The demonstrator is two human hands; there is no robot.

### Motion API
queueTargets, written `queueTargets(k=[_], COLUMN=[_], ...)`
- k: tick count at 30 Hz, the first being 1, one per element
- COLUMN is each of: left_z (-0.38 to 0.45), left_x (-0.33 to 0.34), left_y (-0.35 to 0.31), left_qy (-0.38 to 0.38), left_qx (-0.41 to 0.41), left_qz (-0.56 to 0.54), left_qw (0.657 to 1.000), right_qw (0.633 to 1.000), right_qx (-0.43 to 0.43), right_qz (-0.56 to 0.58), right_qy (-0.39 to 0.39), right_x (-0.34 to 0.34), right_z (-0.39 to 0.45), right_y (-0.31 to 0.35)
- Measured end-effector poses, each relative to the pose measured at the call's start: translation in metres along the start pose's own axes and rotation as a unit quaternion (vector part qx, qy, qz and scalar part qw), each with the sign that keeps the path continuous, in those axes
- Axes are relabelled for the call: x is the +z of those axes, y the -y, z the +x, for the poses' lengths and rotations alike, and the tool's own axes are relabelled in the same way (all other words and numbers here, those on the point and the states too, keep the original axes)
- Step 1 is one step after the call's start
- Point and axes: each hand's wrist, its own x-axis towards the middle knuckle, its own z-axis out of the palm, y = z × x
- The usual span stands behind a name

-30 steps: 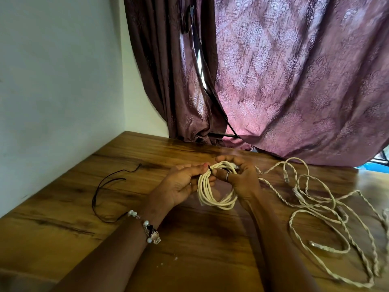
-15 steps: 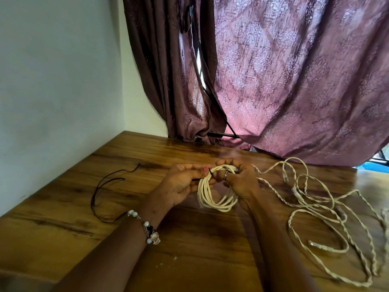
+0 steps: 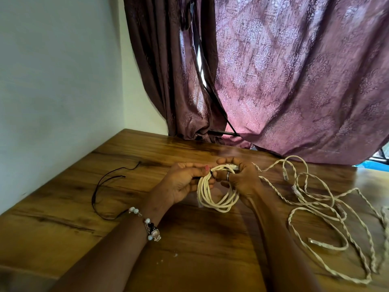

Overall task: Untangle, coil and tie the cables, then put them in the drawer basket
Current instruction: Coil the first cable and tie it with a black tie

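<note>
- Two hands hold one coiled cream cable [image 3: 212,194] just above the table [image 3: 63,218]: the left hand [image 3: 185,184] pinches a thin black tie [image 3: 211,172] at the coil's top, and the right hand [image 3: 240,180] grips the bundled loops, likely to steady them for tying.
- Right of the coil, a tangle of twisted cream cables [image 3: 315,207] lies loose on the table, not yet coiled.
- Spare black ties [image 3: 101,190] lie to the left, well apart.
- No drawer basket is in view.
</note>
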Motion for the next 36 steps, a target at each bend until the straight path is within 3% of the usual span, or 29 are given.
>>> queueTargets(k=[14, 17, 19, 21, 24, 26, 32, 36], left_z=[0.004, 0.003, 0.004, 0.004, 0.006, 0.006, 0.008, 0.01], left_x=[0.001, 0.001, 0.001, 0.001, 0.0, -0.002, -0.004, -0.002], left_y=[0.003, 0.003, 0.001, 0.001, 0.001, 0.001, 0.0, 0.004], left_qy=[-0.021, -0.031, -0.049, -0.068, -0.091, -0.093, -0.073, -0.069], left_qx=[-0.021, -0.029, -0.027, -0.018, -0.009, -0.015, -0.03, -0.035], left_qz=[-0.052, -0.079, -0.094, -0.104, -0.109, -0.11, -0.112, -0.08], left_qw=[0.998, 0.996, 0.994, 0.992, 0.99, 0.989, 0.991, 0.994], right_qw=[1.0, 0.996, 0.954, 0.863, 0.771, 0.747, 0.864, 0.894], right_qx=[-0.008, -0.081, -0.224, -0.342, -0.417, -0.408, -0.332, -0.299], right_qz=[0.023, 0.0, -0.161, -0.333, -0.459, -0.512, -0.376, -0.331], right_qy=[-0.018, -0.046, -0.119, -0.168, -0.147, -0.115, -0.047, -0.029], right_x=[0.003, 0.002, -0.003, -0.008, 0.002, 0.009, 0.003, 0.005], right_z=[0.006, 0.006, 0.008, 0.011, 0.014, 0.016, 0.018, 0.017], right_y=[-0.01, -0.009, -0.01, -0.013, -0.02, -0.027, -0.028, -0.026])
